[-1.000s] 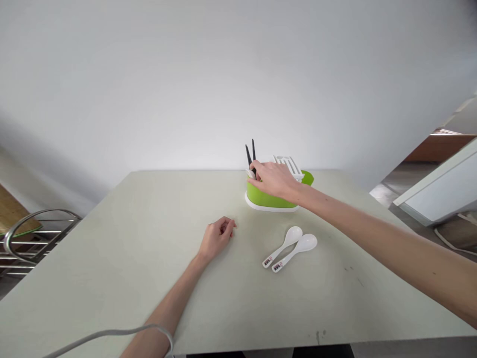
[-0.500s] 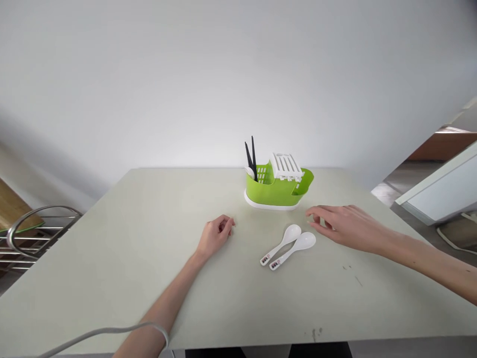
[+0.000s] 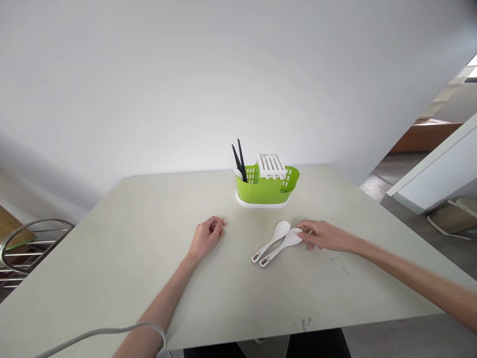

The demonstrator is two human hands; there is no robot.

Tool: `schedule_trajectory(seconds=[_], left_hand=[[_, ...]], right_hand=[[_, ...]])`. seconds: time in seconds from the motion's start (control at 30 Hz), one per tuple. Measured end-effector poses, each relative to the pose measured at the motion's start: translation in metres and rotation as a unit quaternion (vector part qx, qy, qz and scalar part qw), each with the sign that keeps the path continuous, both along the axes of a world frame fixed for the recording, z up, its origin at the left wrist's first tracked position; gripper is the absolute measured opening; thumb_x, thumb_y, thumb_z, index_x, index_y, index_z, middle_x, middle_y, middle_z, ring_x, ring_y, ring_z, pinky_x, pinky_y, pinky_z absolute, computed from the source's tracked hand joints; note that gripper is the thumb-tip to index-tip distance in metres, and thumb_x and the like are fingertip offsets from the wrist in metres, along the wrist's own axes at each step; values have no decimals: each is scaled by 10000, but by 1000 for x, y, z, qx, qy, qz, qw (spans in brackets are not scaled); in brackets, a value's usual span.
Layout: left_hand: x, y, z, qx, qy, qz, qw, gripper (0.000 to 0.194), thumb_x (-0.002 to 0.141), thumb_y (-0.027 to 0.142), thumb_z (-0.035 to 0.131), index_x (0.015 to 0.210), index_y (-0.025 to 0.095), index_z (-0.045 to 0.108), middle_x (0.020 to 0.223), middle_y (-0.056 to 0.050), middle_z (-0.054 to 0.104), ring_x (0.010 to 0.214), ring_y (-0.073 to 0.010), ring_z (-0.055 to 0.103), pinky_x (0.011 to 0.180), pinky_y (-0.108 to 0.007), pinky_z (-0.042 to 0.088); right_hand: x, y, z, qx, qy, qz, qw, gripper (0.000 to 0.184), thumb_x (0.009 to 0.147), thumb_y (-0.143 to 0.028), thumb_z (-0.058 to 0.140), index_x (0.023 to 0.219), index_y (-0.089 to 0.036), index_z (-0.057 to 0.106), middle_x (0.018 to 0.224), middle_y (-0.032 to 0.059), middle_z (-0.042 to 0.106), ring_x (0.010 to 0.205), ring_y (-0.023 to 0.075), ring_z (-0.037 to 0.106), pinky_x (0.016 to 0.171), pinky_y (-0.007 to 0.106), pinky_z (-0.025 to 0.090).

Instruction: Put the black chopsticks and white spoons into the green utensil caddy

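Two white spoons lie side by side on the table, bowls pointing away to the right and labelled handles towards me. My right hand [image 3: 316,234] has its thumb and fingers closed at the bowl of the nearer, right spoon [image 3: 280,248]. The left spoon [image 3: 274,239] lies untouched beside it. My left hand [image 3: 207,233] rests on the table, fingers curled in with nothing seen in them. Behind the spoons stands a green utensil holder [image 3: 263,193] with a white slotted top and white base. Black chopsticks [image 3: 240,161] and a white spoon [image 3: 237,173] stand in its left compartment.
The pale table [image 3: 167,209] meets a white wall [image 3: 186,99] at the back. A metal rack [image 3: 30,243] is off the left edge. A grey cable [image 3: 100,332] crosses over my left forearm. Right of the table is a white panel [image 3: 436,169].
My right hand has left the holder's left compartment and come down to the right spoon's bowl. The left hand stays curled in place. The view has shifted slightly to the right.
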State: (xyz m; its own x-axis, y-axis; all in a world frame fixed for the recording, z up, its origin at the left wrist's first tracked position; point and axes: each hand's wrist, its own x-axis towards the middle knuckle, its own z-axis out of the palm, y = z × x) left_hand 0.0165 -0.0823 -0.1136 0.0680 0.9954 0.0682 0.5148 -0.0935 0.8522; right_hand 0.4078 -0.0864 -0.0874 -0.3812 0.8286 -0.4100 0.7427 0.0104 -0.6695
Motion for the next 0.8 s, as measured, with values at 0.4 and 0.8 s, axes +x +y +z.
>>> schedule_trajectory(seconds=[0.4, 0.8], left_hand=[[2, 0, -5, 17, 29, -17, 999, 385, 1005, 527, 483, 879, 213, 665, 669, 26, 640, 567, -130, 495, 607, -268, 413], [5, -2, -4, 33, 60, -30, 997, 363, 1009, 483, 450, 847, 225, 647, 650, 25, 642, 580, -141, 513, 634, -275, 401]], right_hand=[[9, -10, 13, 39, 73, -17, 996, 582, 980, -756, 439, 993, -210, 638, 896, 74, 729, 764, 205, 686, 681, 332, 512], [-54, 38, 165, 565, -199, -147, 787, 332, 1100, -394, 325, 1164, -217, 598, 914, 92, 774, 722, 255, 658, 630, 336, 363]])
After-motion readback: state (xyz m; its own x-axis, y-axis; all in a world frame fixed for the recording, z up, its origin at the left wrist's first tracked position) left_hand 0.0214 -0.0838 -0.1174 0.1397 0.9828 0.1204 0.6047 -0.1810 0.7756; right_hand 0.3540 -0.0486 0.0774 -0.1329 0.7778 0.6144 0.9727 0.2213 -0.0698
